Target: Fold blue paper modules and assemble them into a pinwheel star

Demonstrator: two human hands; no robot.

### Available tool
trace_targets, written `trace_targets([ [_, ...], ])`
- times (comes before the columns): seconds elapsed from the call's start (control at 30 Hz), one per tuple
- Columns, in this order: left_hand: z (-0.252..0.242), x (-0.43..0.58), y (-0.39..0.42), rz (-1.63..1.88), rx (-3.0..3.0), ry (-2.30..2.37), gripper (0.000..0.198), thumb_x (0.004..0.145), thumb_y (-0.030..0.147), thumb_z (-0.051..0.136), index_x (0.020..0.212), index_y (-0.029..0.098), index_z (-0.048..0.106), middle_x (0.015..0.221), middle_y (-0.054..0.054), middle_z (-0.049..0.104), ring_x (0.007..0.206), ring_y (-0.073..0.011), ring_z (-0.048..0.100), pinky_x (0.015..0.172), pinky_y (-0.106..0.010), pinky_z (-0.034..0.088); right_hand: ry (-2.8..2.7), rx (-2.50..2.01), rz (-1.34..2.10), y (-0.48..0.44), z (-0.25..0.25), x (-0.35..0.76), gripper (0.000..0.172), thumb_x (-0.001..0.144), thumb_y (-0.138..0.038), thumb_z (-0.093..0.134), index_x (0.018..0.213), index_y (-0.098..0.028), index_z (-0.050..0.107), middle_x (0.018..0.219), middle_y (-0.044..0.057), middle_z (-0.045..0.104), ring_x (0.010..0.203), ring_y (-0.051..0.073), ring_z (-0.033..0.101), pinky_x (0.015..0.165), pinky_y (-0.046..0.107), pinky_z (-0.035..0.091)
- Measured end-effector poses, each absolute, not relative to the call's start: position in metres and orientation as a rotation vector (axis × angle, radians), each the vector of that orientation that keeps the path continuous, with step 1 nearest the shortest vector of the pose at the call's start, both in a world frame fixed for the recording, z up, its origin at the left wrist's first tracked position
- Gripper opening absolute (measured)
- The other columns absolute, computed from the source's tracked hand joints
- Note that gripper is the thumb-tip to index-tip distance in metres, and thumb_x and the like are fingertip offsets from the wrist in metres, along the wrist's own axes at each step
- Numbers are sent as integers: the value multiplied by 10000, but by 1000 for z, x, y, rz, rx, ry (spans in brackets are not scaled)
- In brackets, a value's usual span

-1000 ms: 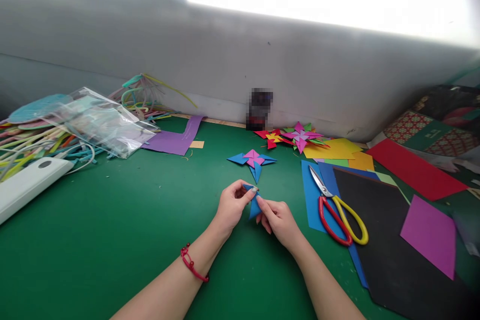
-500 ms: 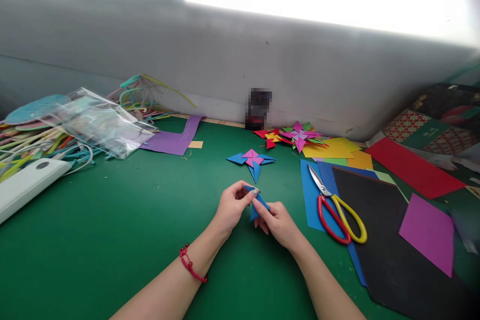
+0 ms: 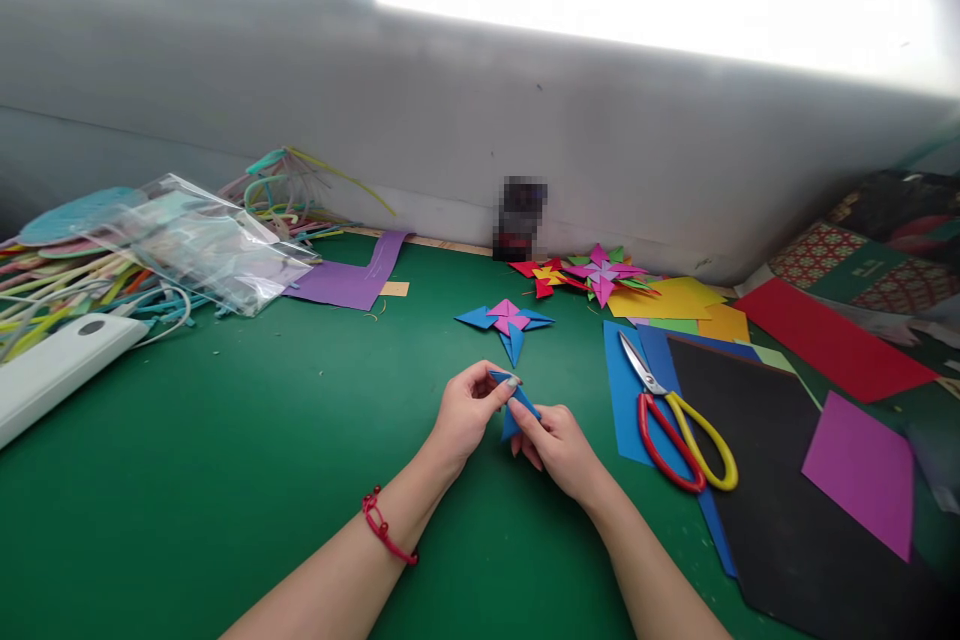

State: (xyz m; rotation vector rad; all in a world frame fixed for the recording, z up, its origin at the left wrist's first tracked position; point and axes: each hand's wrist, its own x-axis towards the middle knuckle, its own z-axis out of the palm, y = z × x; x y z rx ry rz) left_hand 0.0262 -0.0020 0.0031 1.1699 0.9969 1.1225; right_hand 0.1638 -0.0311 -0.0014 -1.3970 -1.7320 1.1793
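A small folded piece of blue paper (image 3: pixel 511 425) is pinched between my two hands above the green table (image 3: pixel 315 460). My left hand (image 3: pixel 471 408) grips its upper left end between thumb and fingers. On its right side, my right hand (image 3: pixel 551 440) is closed with the thumb on top; the fingers partly hide the paper. Just beyond my hands lies a folded paper star (image 3: pixel 508 316) with a pink middle and blue points. To the right, scissors (image 3: pixel 667 410) with one red and one yellow handle rest on blue sheets (image 3: pixel 624 410) and a black sheet (image 3: pixel 750 480).
Several folded paper stars (image 3: pixel 600 275) and yellow paper (image 3: pixel 667 298) lie by the wall. Red paper (image 3: pixel 832 340) and a magenta square (image 3: pixel 862 470) are at right. At left are a white power strip (image 3: pixel 60 370), a clear plastic bag (image 3: pixel 225 250) and purple paper (image 3: pixel 337 283).
The view has shifted very slightly, so everything sits a few pixels further right. Both hands keep the same hold on the blue paper.
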Motion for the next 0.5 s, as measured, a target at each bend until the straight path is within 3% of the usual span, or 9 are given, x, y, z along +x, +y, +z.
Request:
trace_targets([
  [0.5,4,26,-2,1116,1185,1012,200,700,343,606,725,144,598,657,5,562,631,-111,499,605,-211,393,-1715,-1398,1172,-31,-3,164,520,863,-480,357,502,-156,546,344,-38,395,347,79,397,406,195,299],
])
